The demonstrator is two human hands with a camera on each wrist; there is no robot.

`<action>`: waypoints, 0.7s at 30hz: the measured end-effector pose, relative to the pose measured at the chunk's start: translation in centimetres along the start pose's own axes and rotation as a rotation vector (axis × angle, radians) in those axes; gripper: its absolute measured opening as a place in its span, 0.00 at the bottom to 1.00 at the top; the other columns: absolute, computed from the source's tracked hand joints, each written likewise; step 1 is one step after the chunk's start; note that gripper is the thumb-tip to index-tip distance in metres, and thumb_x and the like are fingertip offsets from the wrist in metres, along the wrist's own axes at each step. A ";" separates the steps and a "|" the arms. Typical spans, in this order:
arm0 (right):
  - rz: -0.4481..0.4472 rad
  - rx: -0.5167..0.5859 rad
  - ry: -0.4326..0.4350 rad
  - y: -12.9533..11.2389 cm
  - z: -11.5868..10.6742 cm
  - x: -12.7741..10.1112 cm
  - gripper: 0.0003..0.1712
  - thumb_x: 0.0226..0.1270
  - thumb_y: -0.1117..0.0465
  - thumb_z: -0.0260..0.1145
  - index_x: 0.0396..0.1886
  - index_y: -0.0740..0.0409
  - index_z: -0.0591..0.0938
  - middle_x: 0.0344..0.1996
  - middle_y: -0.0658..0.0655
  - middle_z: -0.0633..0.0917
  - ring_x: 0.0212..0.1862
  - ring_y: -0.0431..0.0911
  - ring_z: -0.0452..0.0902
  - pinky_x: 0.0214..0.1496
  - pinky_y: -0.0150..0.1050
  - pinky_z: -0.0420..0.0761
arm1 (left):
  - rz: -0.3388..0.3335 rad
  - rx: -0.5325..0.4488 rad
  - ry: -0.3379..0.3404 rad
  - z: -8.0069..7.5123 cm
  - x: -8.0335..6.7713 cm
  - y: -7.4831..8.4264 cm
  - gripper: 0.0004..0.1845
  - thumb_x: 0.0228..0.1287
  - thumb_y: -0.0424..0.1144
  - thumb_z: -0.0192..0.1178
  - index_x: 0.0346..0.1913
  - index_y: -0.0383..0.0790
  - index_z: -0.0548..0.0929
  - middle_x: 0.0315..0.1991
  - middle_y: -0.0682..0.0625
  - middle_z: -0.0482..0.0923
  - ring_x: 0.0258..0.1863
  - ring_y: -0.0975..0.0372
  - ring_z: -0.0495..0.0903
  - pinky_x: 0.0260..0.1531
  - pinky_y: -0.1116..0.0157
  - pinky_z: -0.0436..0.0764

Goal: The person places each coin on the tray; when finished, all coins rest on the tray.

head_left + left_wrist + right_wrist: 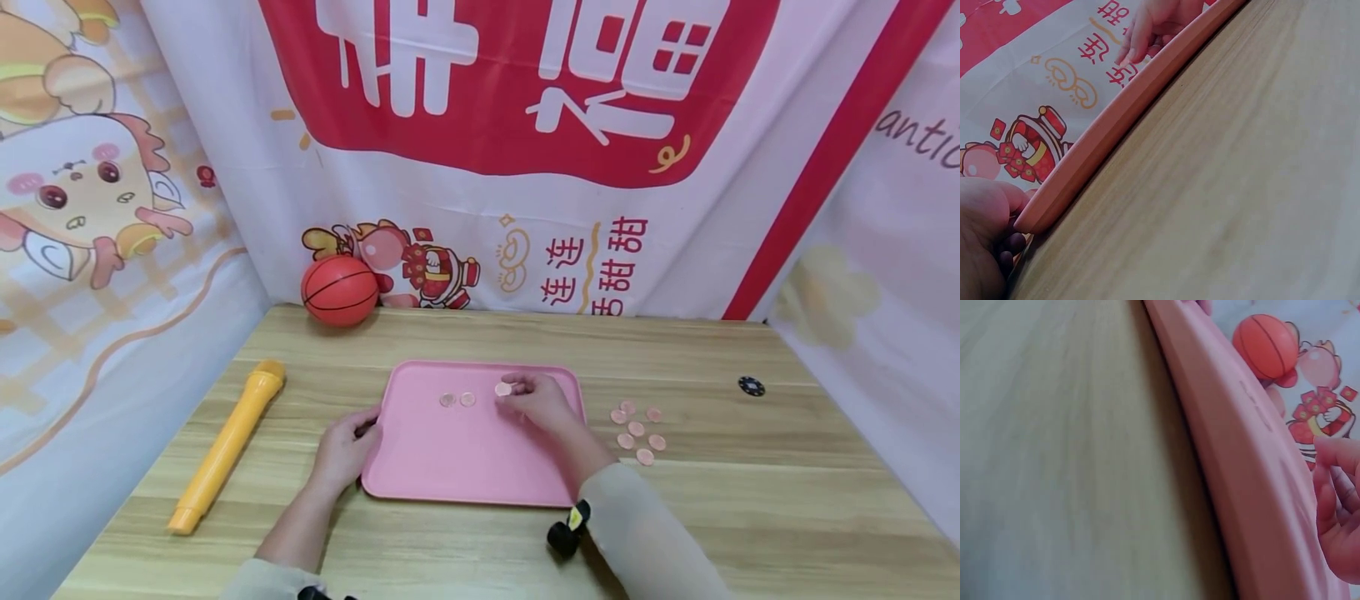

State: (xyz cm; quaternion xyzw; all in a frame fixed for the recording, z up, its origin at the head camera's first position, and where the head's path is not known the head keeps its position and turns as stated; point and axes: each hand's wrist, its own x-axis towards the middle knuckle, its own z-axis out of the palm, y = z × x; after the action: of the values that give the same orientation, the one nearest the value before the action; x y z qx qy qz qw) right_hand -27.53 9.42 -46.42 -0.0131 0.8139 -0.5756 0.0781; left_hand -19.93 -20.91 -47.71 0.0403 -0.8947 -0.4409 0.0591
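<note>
A pink tray (pixel 472 462) lies on the wooden table. My left hand (pixel 347 450) holds its left edge; in the left wrist view the thumb of that hand (pixel 985 231) sits at the tray's rim (pixel 1100 134) with the fingers curled beneath. Over the tray's right half, my right hand (pixel 542 403) pinches a copper-coloured coin (pixel 503 389) between thumb and fingertips. Two more coins lie side by side on the tray, a darker coin (pixel 447 400) and a lighter coin (pixel 468 399). The right wrist view shows the right hand (pixel 1341 512) above the tray, fingers bent.
Several loose coins (pixel 636 429) lie on the table right of the tray. Farther right is a black-and-white poker chip (pixel 752 386). A yellow toy microphone (pixel 228 450) lies at left, and a small red basketball (pixel 340 290) rests against the back cloth (pixel 480 200).
</note>
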 end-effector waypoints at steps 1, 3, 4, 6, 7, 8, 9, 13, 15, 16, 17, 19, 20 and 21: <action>0.001 -0.009 0.007 0.0 0.3 0.2 0.21 0.54 0.65 0.75 0.50 0.61 0.84 0.31 0.53 0.82 0.26 0.40 0.73 0.27 0.31 0.75 | -0.003 -0.001 -0.002 0.0 0.0 0.0 0.19 0.68 0.35 0.57 0.60 0.34 0.80 0.54 0.35 0.81 0.51 0.50 0.80 0.52 0.58 0.78; -0.002 -0.032 0.019 0.0 0.9 0.5 0.21 0.52 0.65 0.75 0.48 0.61 0.84 0.31 0.53 0.82 0.28 0.40 0.73 0.30 0.31 0.76 | -0.002 0.000 -0.003 0.0 0.0 0.1 0.19 0.68 0.36 0.57 0.60 0.34 0.80 0.54 0.35 0.81 0.52 0.50 0.80 0.52 0.58 0.77; -0.009 -0.046 0.021 0.1 1.2 0.7 0.21 0.52 0.65 0.76 0.48 0.61 0.84 0.31 0.54 0.82 0.30 0.40 0.74 0.31 0.31 0.77 | -0.003 -0.001 -0.005 0.0 0.0 0.1 0.19 0.68 0.36 0.57 0.60 0.34 0.80 0.55 0.35 0.81 0.52 0.50 0.80 0.53 0.57 0.77; -0.026 -0.082 0.019 0.1 1.6 0.9 0.20 0.51 0.65 0.76 0.46 0.61 0.85 0.32 0.54 0.83 0.32 0.40 0.75 0.35 0.31 0.78 | -0.005 0.004 -0.006 0.0 0.0 0.1 0.19 0.68 0.36 0.56 0.60 0.34 0.80 0.55 0.35 0.81 0.52 0.50 0.80 0.53 0.56 0.77; -0.039 -0.106 0.019 0.1 1.8 1.0 0.20 0.50 0.65 0.76 0.46 0.62 0.85 0.32 0.54 0.84 0.33 0.41 0.75 0.37 0.31 0.78 | -0.006 0.006 -0.006 -0.1 -0.1 0.1 0.20 0.68 0.36 0.56 0.60 0.34 0.80 0.55 0.35 0.81 0.53 0.50 0.80 0.54 0.56 0.77; -0.043 -0.130 0.019 0.1 1.9 1.1 0.20 0.50 0.64 0.76 0.45 0.61 0.85 0.33 0.54 0.84 0.34 0.41 0.76 0.39 0.31 0.78 | -0.006 0.006 -0.007 -0.1 -0.1 0.1 0.20 0.68 0.36 0.56 0.60 0.34 0.80 0.55 0.35 0.80 0.53 0.49 0.79 0.55 0.55 0.76; -0.047 -0.155 0.019 0.0 2.1 1.1 0.19 0.51 0.63 0.77 0.45 0.61 0.85 0.33 0.54 0.85 0.35 0.41 0.76 0.40 0.32 0.78 | -0.006 0.006 -0.008 -0.1 -0.1 0.1 0.20 0.68 0.36 0.56 0.60 0.34 0.79 0.55 0.34 0.80 0.53 0.49 0.79 0.55 0.54 0.76; -0.037 -0.251 0.013 -0.2 2.4 1.2 0.18 0.52 0.59 0.76 0.44 0.57 0.86 0.33 0.52 0.84 0.37 0.41 0.76 0.43 0.34 0.77 | -0.003 0.006 -0.008 -0.1 0.0 0.1 0.20 0.68 0.36 0.56 0.60 0.33 0.79 0.56 0.33 0.79 0.54 0.47 0.79 0.57 0.51 0.75; -0.025 -0.292 0.005 -0.3 2.5 1.1 0.17 0.53 0.57 0.76 0.44 0.55 0.87 0.33 0.50 0.84 0.37 0.41 0.75 0.44 0.34 0.76 | -0.003 0.009 -0.008 -0.1 0.0 0.1 0.20 0.68 0.36 0.56 0.60 0.33 0.79 0.56 0.34 0.79 0.54 0.48 0.79 0.57 0.51 0.75; -0.021 -0.307 0.001 -0.4 2.5 1.1 0.17 0.54 0.56 0.75 0.44 0.54 0.87 0.33 0.50 0.84 0.37 0.41 0.75 0.45 0.35 0.76 | 0.000 0.011 -0.008 -0.1 0.0 0.0 0.20 0.68 0.36 0.56 0.60 0.33 0.79 0.56 0.34 0.79 0.54 0.48 0.79 0.57 0.51 0.75; -0.017 -0.319 0.000 -0.4 2.5 1.1 0.17 0.54 0.56 0.75 0.44 0.54 0.87 0.34 0.50 0.84 0.37 0.41 0.75 0.46 0.35 0.76 | 0.000 0.013 -0.008 -0.1 0.0 0.0 0.20 0.68 0.36 0.56 0.60 0.33 0.79 0.56 0.34 0.79 0.54 0.48 0.79 0.57 0.51 0.75; -0.013 -0.345 -0.004 -0.5 2.5 1.0 0.17 0.55 0.54 0.75 0.44 0.52 0.87 0.34 0.49 0.85 0.38 0.41 0.75 0.47 0.36 0.75 | 0.003 0.009 -0.008 -0.1 0.0 0.0 0.20 0.68 0.36 0.56 0.60 0.33 0.79 0.56 0.34 0.80 0.54 0.48 0.79 0.56 0.52 0.76; -0.011 -0.351 -0.005 -0.6 2.5 1.0 0.17 0.55 0.54 0.75 0.44 0.52 0.87 0.34 0.49 0.85 0.38 0.41 0.75 0.47 0.37 0.76 | 0.005 0.007 -0.009 -0.1 0.0 0.0 0.20 0.68 0.36 0.56 0.60 0.33 0.79 0.56 0.34 0.80 0.54 0.48 0.79 0.56 0.52 0.76; -0.007 -0.357 -0.006 -0.6 2.5 0.9 0.17 0.55 0.54 0.75 0.44 0.52 0.88 0.35 0.49 0.85 0.38 0.41 0.75 0.48 0.37 0.76 | 0.006 0.004 -0.009 -0.1 0.0 0.0 0.20 0.68 0.35 0.56 0.60 0.32 0.79 0.56 0.33 0.80 0.53 0.48 0.79 0.56 0.52 0.76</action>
State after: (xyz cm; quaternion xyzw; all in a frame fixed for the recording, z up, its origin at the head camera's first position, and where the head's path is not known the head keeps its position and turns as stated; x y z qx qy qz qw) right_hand -28.13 6.74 -46.80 -0.0313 0.9028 -0.4224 0.0746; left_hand -19.89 -20.97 -47.63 0.0356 -0.8959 -0.4393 0.0563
